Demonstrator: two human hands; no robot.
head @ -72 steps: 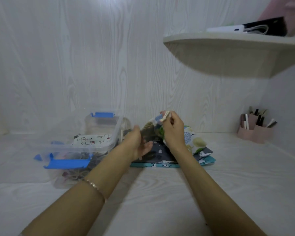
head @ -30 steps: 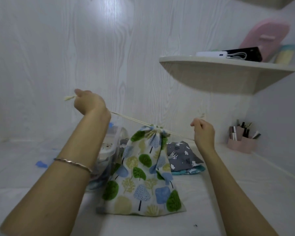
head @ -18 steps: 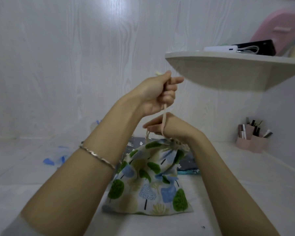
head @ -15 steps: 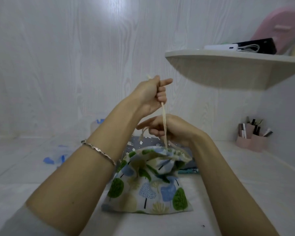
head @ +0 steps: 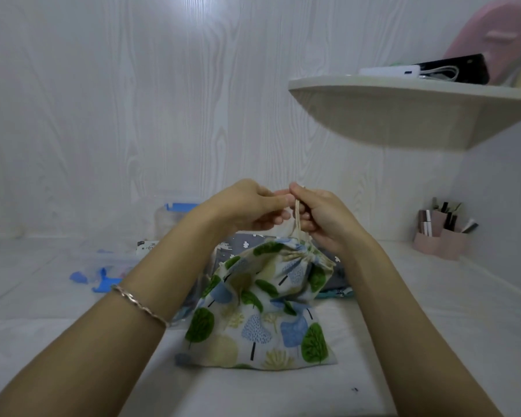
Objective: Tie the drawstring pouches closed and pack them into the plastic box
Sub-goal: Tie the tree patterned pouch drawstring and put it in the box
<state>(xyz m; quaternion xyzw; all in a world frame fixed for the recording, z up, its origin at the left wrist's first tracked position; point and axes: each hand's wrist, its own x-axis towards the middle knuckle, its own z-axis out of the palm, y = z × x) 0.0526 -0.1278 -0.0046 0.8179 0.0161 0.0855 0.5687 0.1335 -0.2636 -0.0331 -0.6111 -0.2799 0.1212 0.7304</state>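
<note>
"How many pouches can you count from there?"

"One in the middle: the tree-print pouch (head: 262,311), its bottom on the desk (head: 418,326), its mouth gathered. Just behind it lies one grey pouch (head: 242,248), with a teal edge (head: 336,293) under that; I can't tell what the teal thing is."

"And the hands?"

"Two, both above the pouch's mouth. The left hand (head: 247,206) and the right hand (head: 322,215) meet fingertip to fingertip, each grip pinching the drawstring (head: 297,218), which runs up from the mouth in what looks like two strands. One bracelet (head: 139,305) on the left wrist."

"Where's the plastic box?"

"One plastic box (head: 175,215), clear, to the left of the pouch and behind the left forearm. I count three blue clips (head: 106,284) on that side."

"Anything else?"

"One shelf (head: 403,112) up to the right of the pouch, and one pink holder (head: 439,242) on the desk beneath it."
</note>
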